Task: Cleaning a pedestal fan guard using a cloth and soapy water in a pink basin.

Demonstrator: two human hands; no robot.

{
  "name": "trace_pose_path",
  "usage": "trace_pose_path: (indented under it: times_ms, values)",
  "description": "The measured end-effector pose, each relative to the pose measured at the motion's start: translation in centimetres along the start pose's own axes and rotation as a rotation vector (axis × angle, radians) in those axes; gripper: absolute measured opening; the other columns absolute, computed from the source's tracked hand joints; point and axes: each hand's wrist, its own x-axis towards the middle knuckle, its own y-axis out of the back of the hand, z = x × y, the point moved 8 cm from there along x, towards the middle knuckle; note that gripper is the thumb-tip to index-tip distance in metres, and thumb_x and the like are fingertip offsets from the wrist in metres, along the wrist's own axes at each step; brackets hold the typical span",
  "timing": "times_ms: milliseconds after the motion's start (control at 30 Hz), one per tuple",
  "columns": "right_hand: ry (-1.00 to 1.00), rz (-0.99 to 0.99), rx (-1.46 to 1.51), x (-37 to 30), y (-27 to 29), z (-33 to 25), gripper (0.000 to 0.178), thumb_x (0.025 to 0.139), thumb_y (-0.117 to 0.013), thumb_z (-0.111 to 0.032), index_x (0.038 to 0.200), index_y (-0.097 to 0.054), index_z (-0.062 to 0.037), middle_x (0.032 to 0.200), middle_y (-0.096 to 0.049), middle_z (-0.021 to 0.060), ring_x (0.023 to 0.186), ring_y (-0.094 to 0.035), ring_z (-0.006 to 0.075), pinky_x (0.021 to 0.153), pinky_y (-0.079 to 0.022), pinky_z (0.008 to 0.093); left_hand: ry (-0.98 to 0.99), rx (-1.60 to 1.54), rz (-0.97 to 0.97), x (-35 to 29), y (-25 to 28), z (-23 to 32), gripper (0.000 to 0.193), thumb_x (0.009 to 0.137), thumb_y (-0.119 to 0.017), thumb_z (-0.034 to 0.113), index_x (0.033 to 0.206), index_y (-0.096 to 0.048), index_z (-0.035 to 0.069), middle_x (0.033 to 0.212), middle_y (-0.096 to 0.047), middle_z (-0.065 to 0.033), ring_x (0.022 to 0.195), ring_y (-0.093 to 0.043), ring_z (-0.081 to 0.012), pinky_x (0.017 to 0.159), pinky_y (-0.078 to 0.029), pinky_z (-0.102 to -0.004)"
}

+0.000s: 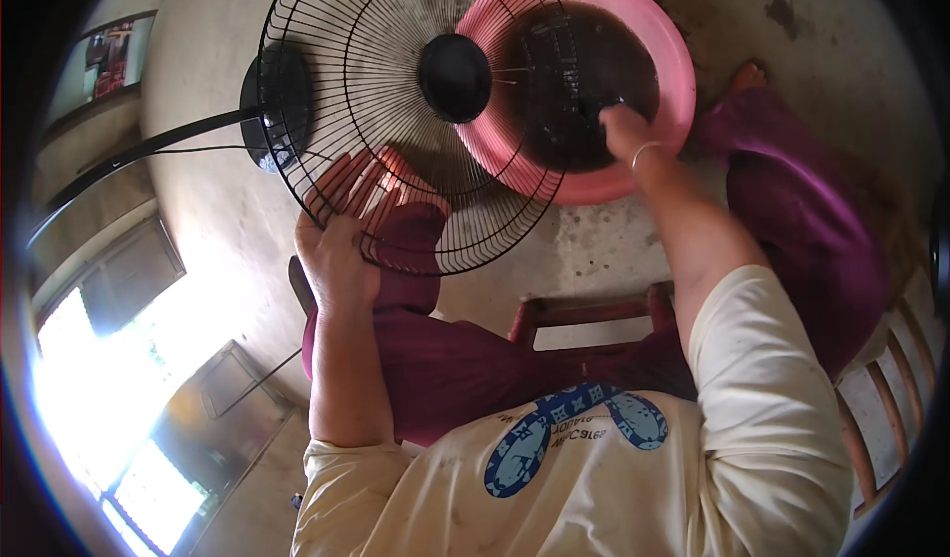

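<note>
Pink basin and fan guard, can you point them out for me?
Pink basin (677, 77): head view, on the right side of its rim.
Fan guard (455, 77): head view, on its black centre disc.

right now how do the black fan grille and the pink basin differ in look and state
The fan grille is black, open wirework around a round hub; the basin is pink and solid-walled.
The grille has the left hand at its edge, fingers showing through the wires; the basin has the right hand reaching inside.
The basin holds dark liquid; the grille holds nothing.
Both are round in outline.
</note>
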Motion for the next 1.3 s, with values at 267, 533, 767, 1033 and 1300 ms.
trace_pose_path:
  times_ms: [267, 533, 767, 1033, 1300]
  values:
    - [0.677, -0.091, 1.022, -4.1, 12.7, -12.1, 0.042, 0.072, -0.063, -0.015, 0.11, -0.062, 0.0027, 0.086, -0.066, 0.0082, 0.079, -0.06, 0.0135, 0.077, -0.048, 0.0261, -0.035, 0.005, -0.048, 0.2, -1.0, 0.0, 0.05, 0.07, -0.032, -0.014, 0.118, -0.047, -0.012, 0.114, -0.057, -0.0225, 0.104, -0.06, -0.0266, 0.086, -0.054, -0.0361]
    - [0.274, 0.485, 0.6, -6.0, 8.8, -14.2, 0.019, 0.085, -0.054, -0.02, 0.096, -0.058, -0.0051, 0.095, -0.061, 0.0186, 0.085, -0.061, 0.0384, 0.075, -0.05, 0.0468, -0.016, -0.018, -0.073, -0.3, -2.8, -0.1, 0.05, 0.071, -0.032, -0.014, 0.119, -0.048, -0.011, 0.114, -0.057, -0.0214, 0.104, -0.06, -0.0258, 0.088, -0.052, -0.0353]
    - [0.185, 0.537, 0.588, -8.1, 10.0, -15.7, 0.019, 0.087, -0.054, -0.023, 0.09, -0.056, -0.0046, 0.091, -0.055, 0.0204, 0.076, -0.059, 0.04, 0.068, -0.05, 0.0479, -0.033, -0.014, -0.039, -0.7, -2.4, 0.3, 0.05, 0.072, -0.032, -0.015, 0.119, -0.048, -0.01, 0.111, -0.059, -0.0194, 0.102, -0.06, -0.0243, 0.086, -0.053, -0.0354]
    - [0.062, 0.513, 0.693, -4.7, 4.3, -10.0, 0.031, 0.08, -0.057, -0.008, 0.109, -0.053, 0.0001, 0.103, -0.058, 0.0267, 0.091, -0.058, 0.0418, 0.078, -0.048, 0.0473, 0.102, 0.01, -0.162, -0.4, -3.7, 0.4, 0.052, 0.073, -0.047, -0.008, 0.125, -0.044, -0.007, 0.111, -0.058, -0.0163, 0.097, -0.059, -0.0194, 0.078, -0.051, -0.0293]
    - [0.537, 0.445, 1.526, -6.5, 15.3, -14.6, 0.032, 0.08, -0.06, -0.022, 0.097, -0.06, 0.005, 0.076, -0.061, 0.0166, 0.071, -0.059, 0.0229, 0.07, -0.047, 0.03, 0.099, 0.113, -0.243, -0.5, -4.2, 1.0, 0.08, 0.068, -0.04, -0.013, 0.143, -0.029, 0.011, 0.122, -0.051, -0.0108, 0.109, -0.054, -0.0196, 0.087, -0.048, -0.0308]
